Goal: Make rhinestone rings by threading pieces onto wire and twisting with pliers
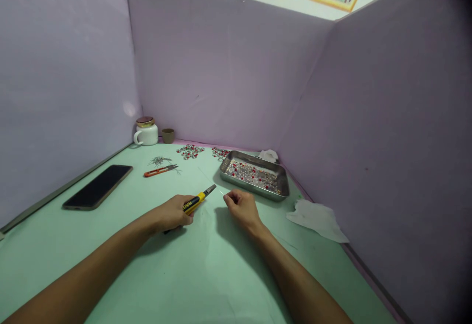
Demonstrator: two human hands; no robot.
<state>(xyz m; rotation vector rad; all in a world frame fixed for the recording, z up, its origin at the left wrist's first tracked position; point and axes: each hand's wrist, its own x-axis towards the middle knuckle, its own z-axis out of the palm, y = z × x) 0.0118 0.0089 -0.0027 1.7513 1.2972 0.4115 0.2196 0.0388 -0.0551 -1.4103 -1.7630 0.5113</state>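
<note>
My left hand [174, 213] is closed around yellow-and-black pliers [194, 203], whose grey metal tip points up and to the right. Just right of that tip, my right hand [243, 208] has its fingers pinched together on a thin, pale wire [221, 192]. A short bit of the wire shows between the fingers and the tip; whether the tip touches it I cannot tell. Behind my right hand stands a metal tray [254, 189] with clear and red beads [250, 174] in it.
Orange thread snips [159, 171] lie near a pile of cut wire pieces [159, 160]. Red-and-clear beaded pieces [190, 151] sit at the back. A phone [98, 187], a white lidded mug [147, 134] and a small cup [168, 136] are left. White tissue [317, 219] lies right. Purple panels [228, 68] enclose the table.
</note>
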